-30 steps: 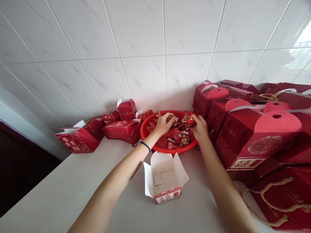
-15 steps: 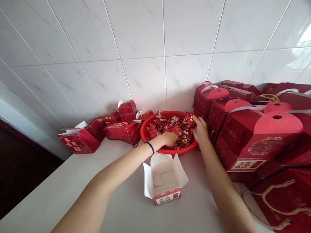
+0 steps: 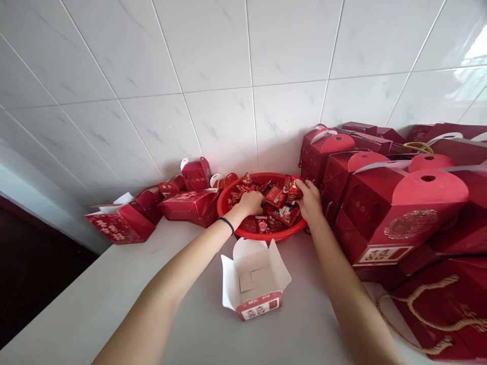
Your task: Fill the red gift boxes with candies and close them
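A red plastic basin [image 3: 224, 213] holds many small red wrapped candies [image 3: 274, 194]. Over its left half is my left hand [image 3: 251, 203], a dark band on the wrist; its fingers point down among the wrappers and their tips are hidden. At the basin's right rim my right hand [image 3: 310, 199] pinches a shiny red candy packet [image 3: 294, 189] between thumb and fingers. In front of the basin stands an open box [image 3: 261, 300], white inside with a red printed front, its flaps spread and nothing inside it.
Red gift boxes [image 3: 403, 208] with rounded handle flaps are piled along the right side. A red bag with rope handles [image 3: 437, 304] lies nearest at right. More red boxes [image 3: 190, 205] stand at left against the tiled wall [image 3: 216, 121]. The table's edge [image 3: 57, 294] runs along the left.
My left hand has shifted left and slightly back across the basin, uncovering candies in the middle. My right hand still holds its packet at the right rim. The view has turned slightly.
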A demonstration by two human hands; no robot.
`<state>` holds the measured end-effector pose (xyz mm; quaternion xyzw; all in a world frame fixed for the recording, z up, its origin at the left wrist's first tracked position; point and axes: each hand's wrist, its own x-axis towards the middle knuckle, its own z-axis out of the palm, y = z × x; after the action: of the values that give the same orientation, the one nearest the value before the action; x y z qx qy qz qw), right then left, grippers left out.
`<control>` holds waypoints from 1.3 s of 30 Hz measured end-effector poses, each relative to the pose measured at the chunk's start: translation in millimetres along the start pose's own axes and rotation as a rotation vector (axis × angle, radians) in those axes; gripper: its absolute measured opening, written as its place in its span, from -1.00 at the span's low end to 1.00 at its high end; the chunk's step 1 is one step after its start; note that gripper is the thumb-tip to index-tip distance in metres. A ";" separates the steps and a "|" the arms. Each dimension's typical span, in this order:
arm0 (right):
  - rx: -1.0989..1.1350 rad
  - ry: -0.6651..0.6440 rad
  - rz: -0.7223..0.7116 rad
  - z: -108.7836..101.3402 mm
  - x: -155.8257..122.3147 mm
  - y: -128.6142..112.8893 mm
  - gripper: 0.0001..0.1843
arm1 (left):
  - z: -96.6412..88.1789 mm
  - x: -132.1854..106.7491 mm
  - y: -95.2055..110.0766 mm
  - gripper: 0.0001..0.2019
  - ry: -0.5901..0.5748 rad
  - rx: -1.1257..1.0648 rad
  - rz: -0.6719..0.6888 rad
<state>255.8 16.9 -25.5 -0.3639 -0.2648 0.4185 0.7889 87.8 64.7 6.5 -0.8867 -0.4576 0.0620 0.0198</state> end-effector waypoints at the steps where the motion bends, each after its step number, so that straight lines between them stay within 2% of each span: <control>1: -0.001 -0.001 0.000 0.1 0.1 -0.1 -0.64 | 0.2 0.3 -0.1 -0.72 -0.014 0.015 0.000; 10: -0.031 -0.015 0.011 -1.1 1.2 1.3 -0.67 | 18.8 9.7 6.0 -0.58 -0.050 0.083 0.146; 15: -0.043 -0.028 -0.004 -0.3 -0.3 0.5 -0.67 | 28.9 28.3 15.9 -0.50 -0.041 0.081 0.133; 19: -0.046 -0.033 -0.012 0.3 -1.6 -0.3 -0.65 | 26.0 33.5 17.1 -0.61 -0.044 0.092 0.132; 23: -0.043 -0.034 -0.004 0.5 -0.9 0.5 -0.63 | 17.6 27.1 10.9 -0.72 -0.079 0.113 0.151; 25: -0.044 -0.035 -0.003 0.4 -0.7 1.1 -0.62 | 15.3 23.2 10.0 -0.71 -0.099 0.125 0.169; 30: -0.051 -0.042 -0.011 1.7 -4.0 0.1 -0.61 | 17.6 20.3 21.0 -0.50 -0.121 0.156 0.212; 35: -0.062 -0.051 -0.028 4.4 -8.0 -2.7 -0.58 | 16.0 20.2 25.5 -0.65 -0.120 0.181 0.202; 39: -0.071 -0.054 -0.030 5.2 -8.3 -3.0 -0.58 | 12.1 18.2 18.6 -0.65 -0.096 0.186 0.176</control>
<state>249.2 10.5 -20.9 -0.3761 -0.3062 0.4068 0.7741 111.8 68.5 -8.9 -0.9138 -0.3708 0.1478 0.0743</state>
